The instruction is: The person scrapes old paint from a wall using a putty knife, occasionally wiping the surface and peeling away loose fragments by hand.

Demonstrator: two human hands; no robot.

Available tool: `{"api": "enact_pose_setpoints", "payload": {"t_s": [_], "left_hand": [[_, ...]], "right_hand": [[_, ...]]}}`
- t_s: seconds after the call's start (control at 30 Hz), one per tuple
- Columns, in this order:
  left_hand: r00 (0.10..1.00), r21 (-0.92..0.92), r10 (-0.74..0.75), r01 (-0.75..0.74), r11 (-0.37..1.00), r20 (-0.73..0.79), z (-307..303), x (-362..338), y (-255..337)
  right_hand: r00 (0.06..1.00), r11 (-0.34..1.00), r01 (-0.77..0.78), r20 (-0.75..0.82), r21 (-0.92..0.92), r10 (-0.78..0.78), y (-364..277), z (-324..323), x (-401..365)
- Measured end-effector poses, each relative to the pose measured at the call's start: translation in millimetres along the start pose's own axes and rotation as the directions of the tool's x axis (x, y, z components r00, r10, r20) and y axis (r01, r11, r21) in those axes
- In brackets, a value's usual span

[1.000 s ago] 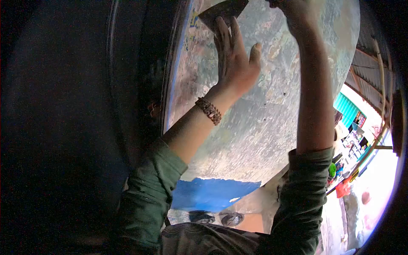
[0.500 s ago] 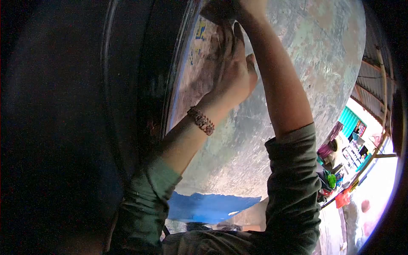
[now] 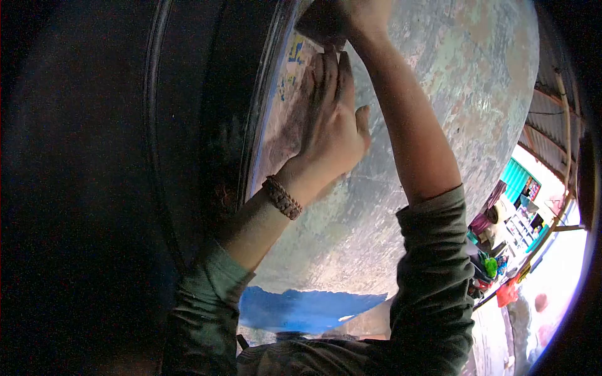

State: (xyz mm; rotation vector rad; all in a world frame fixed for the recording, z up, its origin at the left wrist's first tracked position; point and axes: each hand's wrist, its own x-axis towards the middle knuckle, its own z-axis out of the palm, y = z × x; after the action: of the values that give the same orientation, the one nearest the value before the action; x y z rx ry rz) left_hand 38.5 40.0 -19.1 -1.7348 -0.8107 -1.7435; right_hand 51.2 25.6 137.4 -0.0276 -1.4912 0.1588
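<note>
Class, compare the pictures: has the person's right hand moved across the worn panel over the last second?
Yes. The right hand, gripping a dark pad, has shifted toward the panel's dark rim, now just above the left hand.

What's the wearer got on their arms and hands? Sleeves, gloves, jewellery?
Both arms are in dull green fabric: the left sleeve and right sleeve are pushed up, leaving the forearms bare. A brown beaded bracelet circles the left wrist. The left hand and right hand are ungloved; the right is partly cut off.
</note>
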Motion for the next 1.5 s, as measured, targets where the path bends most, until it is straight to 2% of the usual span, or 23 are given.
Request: {"api": "enact_pose_setpoints", "payload": {"t_s": [0.07, 0.13, 0.17, 0.23, 0.27, 0.37, 0.43, 0.5, 0.53, 0.63, 0.7, 0.77, 0.83, 0.9, 0.93, 0.97, 1.03, 1.07, 1.17, 1.2, 1.3, 1.43, 1.5], "left_hand": [[0.999, 0.020, -0.019, 0.019, 1.000, -0.026, -0.3, 4.0, 1.1], [0.999, 0.010, -0.010, 0.010, 1.000, -0.033, -0.6, 7.7, -0.5], [0.999, 0.001, -0.003, 0.003, 1.000, -0.037, 0.8, 6.4, -1.8], [0.999, 0.007, -0.018, 0.019, 1.000, -0.034, 2.0, 5.4, -1.1], [0.999, 0.012, -0.033, 0.033, 0.999, -0.025, 3.3, 4.3, -0.6], [1.000, -0.004, -0.028, 0.028, 1.000, -0.007, 0.1, 2.0, -0.7], [0.999, -0.020, -0.034, 0.034, 0.999, -0.015, -0.9, 1.5, 0.5], [0.999, -0.041, -0.039, 0.038, 0.998, -0.018, -1.0, 0.4, 2.2], [0.999, -0.016, -0.049, 0.049, 0.999, -0.001, -2.2, 0.4, 2.5], [0.998, -0.004, -0.055, 0.055, 0.998, 0.000, -2.2, 3.0, 2.9], [0.998, -0.027, -0.053, 0.053, 0.998, -0.017, -1.0, 4.3, 3.5], [0.999, -0.017, -0.037, 0.037, 0.999, 0.006, -1.1, 3.5, 2.7], [0.999, 0.008, -0.050, 0.049, 0.999, 0.018, -2.4, 1.0, 5.6], [0.998, 0.034, -0.060, 0.059, 0.998, 0.031, -4.0, -0.5, 5.8], [0.998, 0.028, -0.053, 0.053, 0.998, 0.019, -5.5, -0.5, 4.6], [0.999, 0.021, -0.046, 0.046, 0.999, 0.011, -6.5, -0.8, 3.3], [0.998, 0.069, -0.057, 0.056, 0.996, 0.017, -8.2, -2.9, 2.4], [0.998, 0.115, -0.066, 0.063, 0.991, 0.024, -8.9, -4.0, 2.5], [0.996, 0.098, -0.083, 0.078, 0.992, 0.046, -13.1, -5.4, 4.0], [0.995, 0.098, -0.084, 0.078, 0.992, 0.050, -12.8, -6.3, 3.5], [0.996, 0.055, -0.069, 0.066, 0.996, 0.050, -10.7, -10.2, 4.2], [0.994, 0.090, -0.078, 0.071, 0.993, 0.071, -16.1, -11.4, 8.2], [0.993, 0.078, -0.076, 0.069, 0.994, 0.087, -17.6, -12.6, 10.0]], "right_hand": [[1.000, 0.999, 0.002, 0.026, 0.048, -0.003, 4.3, 0.9, 4.9], [0.929, 0.923, 0.317, -0.127, -0.219, -0.349, 24.7, 3.3, 12.8], [0.929, 0.922, 0.318, -0.124, -0.220, -0.349, 29.4, 1.9, 11.9], [0.996, 0.996, 0.088, -0.003, 0.002, -0.088, 12.6, 1.2, 4.2], [0.999, 0.998, -0.012, -0.032, 0.063, 0.014, 0.7, -1.6, 2.8], [0.998, 0.998, 0.056, -0.038, 0.002, -0.056, 13.8, -1.0, -3.0], [0.994, 0.995, 0.084, 0.061, 0.047, -0.087, 15.9, -3.3, 1.8], [0.999, 0.973, 0.018, 0.044, 0.231, -0.029, 11.7, -4.0, 9.1], [0.991, 0.990, 0.123, -0.048, -0.070, -0.127, 6.5, -4.1, 2.7], [0.991, 0.992, 0.002, 0.131, 0.128, -0.019, 10.3, 0.4, -4.2], [0.989, 0.989, 0.146, -0.030, 0.031, -0.145, 10.1, -9.4, 7.6], [0.933, 0.903, 0.336, -0.033, -0.268, -0.358, 57.5, -1.3, 6.6], [0.952, 0.943, 0.307, 0.046, -0.131, -0.304, 24.7, 1.0, -3.8], [0.997, 0.998, 0.030, -0.075, -0.056, -0.035, 11.0, -6.9, 3.4], [0.999, 0.999, -0.034, -0.019, 0.018, 0.034, 12.0, -10.4, 4.5], [0.999, 0.999, -0.034, -0.018, 0.022, 0.034, 15.3, -7.2, 1.4], [0.943, 0.929, 0.325, -0.016, -0.179, -0.333, 15.8, -0.3, -7.9], [0.981, 0.964, 0.193, 0.037, -0.183, -0.190, 12.4, -3.3, -5.7], [0.991, 0.970, 0.101, -0.061, -0.220, -0.117, 14.2, -7.4, -1.9], [0.999, 0.999, 0.003, -0.033, -0.051, -0.005, 11.8, -2.4, -11.8], [0.985, 0.974, 0.173, 0.026, -0.143, -0.172, 11.0, -3.8, -7.0], [0.984, 0.982, 0.129, -0.107, -0.141, -0.145, 8.6, -3.2, -17.7], [0.978, 0.975, 0.194, -0.050, -0.112, -0.201, 12.3, -5.6, -8.8]]}}
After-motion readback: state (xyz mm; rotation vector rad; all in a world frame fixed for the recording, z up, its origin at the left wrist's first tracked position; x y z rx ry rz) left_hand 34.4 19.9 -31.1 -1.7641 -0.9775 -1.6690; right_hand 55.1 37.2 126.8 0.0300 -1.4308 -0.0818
